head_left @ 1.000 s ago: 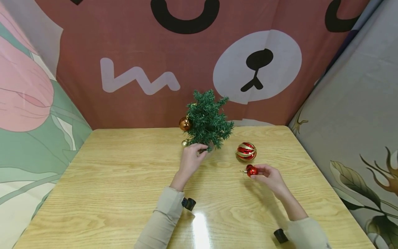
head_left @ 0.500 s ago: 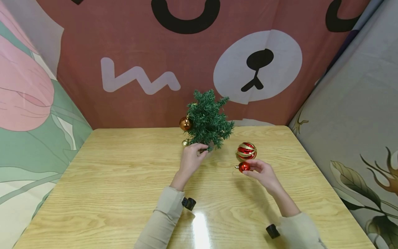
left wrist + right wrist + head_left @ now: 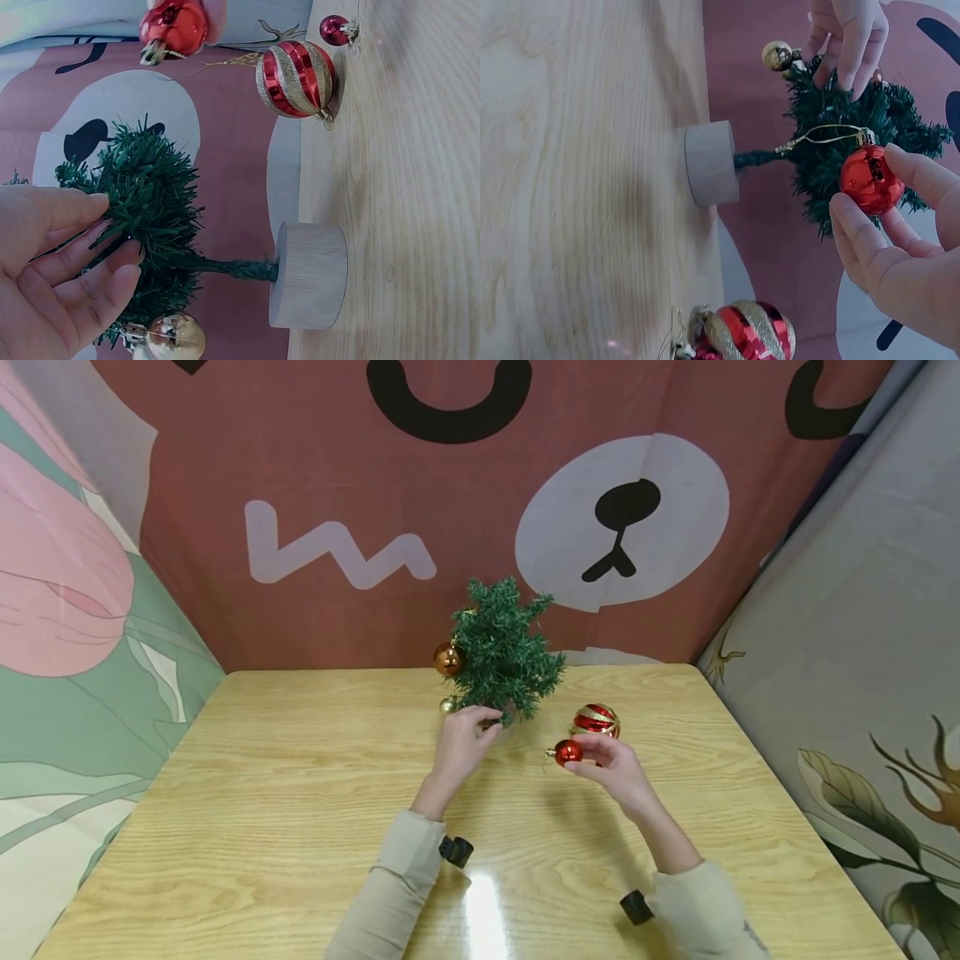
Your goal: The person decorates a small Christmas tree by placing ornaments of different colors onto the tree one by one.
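Note:
A small green artificial Christmas tree (image 3: 501, 643) stands on a round wooden base (image 3: 309, 274). My left hand (image 3: 462, 745) is at its lower front, with thumb and fingertips round a branch tip (image 3: 120, 229). In my right hand (image 3: 618, 774), a shiny red bauble (image 3: 871, 180) is pinched between thumb and fingers, apart from the tree. A gold loop of string (image 3: 821, 135) extends from its cap toward the branches. On the tree's left side hang an amber bauble (image 3: 448, 659) and a smaller gold bauble (image 3: 447, 705).
Right of the tree, a large red-and-gold striped bauble (image 3: 596, 719) lies on the wooden table (image 3: 300, 827), partly covered by my right hand in the head view. A tiny dark red bauble (image 3: 334, 31) lies near it. Patterned cloths (image 3: 420, 527) hang behind and at both sides.
My right hand has moved left and slightly away from me with the red bauble, nearing the tree and passing in front of the striped bauble. My left hand has stayed put.

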A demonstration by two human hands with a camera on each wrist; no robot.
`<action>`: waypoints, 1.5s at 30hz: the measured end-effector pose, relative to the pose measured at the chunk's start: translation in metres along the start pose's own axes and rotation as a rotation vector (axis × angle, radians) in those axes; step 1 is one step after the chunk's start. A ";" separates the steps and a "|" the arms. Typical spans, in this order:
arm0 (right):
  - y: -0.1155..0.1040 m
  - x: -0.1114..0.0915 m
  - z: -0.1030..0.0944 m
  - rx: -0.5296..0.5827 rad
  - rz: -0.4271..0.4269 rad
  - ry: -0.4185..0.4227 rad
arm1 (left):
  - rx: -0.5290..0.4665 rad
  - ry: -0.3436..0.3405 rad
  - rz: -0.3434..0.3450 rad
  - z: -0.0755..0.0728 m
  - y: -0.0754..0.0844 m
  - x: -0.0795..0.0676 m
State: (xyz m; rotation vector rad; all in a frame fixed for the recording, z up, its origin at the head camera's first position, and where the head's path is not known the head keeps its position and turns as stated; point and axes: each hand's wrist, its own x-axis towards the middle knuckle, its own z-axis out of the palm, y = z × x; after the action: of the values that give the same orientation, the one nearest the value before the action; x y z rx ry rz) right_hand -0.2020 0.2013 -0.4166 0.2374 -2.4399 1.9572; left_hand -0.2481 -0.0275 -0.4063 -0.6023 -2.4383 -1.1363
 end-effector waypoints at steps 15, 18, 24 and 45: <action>-0.005 0.012 0.020 0.085 -0.059 -0.004 | 0.007 -0.008 0.006 0.001 0.001 0.001; -0.008 0.014 0.024 0.105 -0.057 -0.008 | -0.003 -0.005 0.008 0.001 0.001 0.001; -0.013 0.017 0.031 0.103 -0.032 -0.003 | -0.011 0.005 0.021 0.002 0.000 0.001; -0.027 0.036 0.037 0.098 -0.044 0.021 | -0.064 0.062 0.074 0.000 -0.003 0.003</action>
State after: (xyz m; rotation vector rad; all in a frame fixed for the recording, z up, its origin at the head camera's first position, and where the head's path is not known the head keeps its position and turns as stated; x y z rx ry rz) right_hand -0.2314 0.1553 -0.3951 0.2680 -2.3085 2.0527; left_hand -0.2523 -0.0283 -0.4070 -0.6604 -2.3158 -1.1891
